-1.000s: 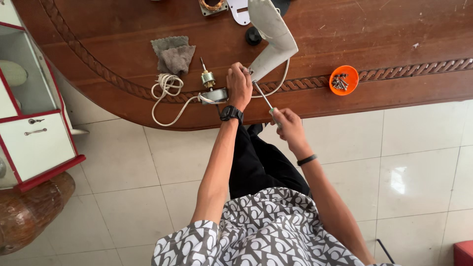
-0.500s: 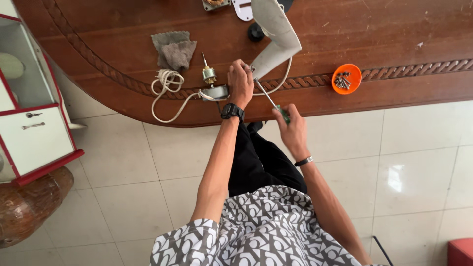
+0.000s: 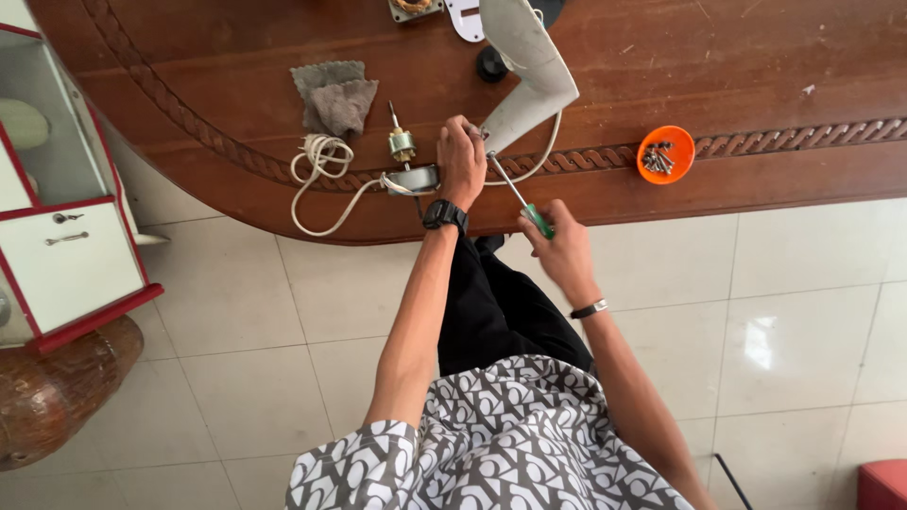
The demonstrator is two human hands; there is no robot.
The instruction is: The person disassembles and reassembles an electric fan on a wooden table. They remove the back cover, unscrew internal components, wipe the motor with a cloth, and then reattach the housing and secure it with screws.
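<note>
Nearest me is the patterned black-and-white shirt (image 3: 510,444), then both forearms reaching out over the pale tiled floor (image 3: 775,312) toward the edge of the dark wooden table (image 3: 756,57).

My right hand (image 3: 565,247) is closed around the green handle of a screwdriver (image 3: 520,195), with a dark band at the wrist. The shaft runs up and to the left, and its tip sits at the lower end of the off-white plastic housing (image 3: 529,66), which lies slanted on the table just past the carved rim. My left hand (image 3: 461,161), watch at the wrist, is curled over that same lower end, gripping it where the tip meets it; I cannot tell whether a screw sits under the tip, because the fingers hide the spot.

Just left of the left hand, a small motor (image 3: 403,146) with a bare shaft stands on the table, out of any casing, and a white cord (image 3: 316,175) lies coiled beside it and loops over the edge. Right of the housing, an orange dish (image 3: 665,154) holds a cluster of loose screws. Farther in lie a grey rag (image 3: 333,94), a black knob (image 3: 491,63), and more parts at the far edge, cut off by the frame.

I judge the work to be midway: the motor and many screws are already off, while the housing is under the driver and the parts remain apart.
</note>
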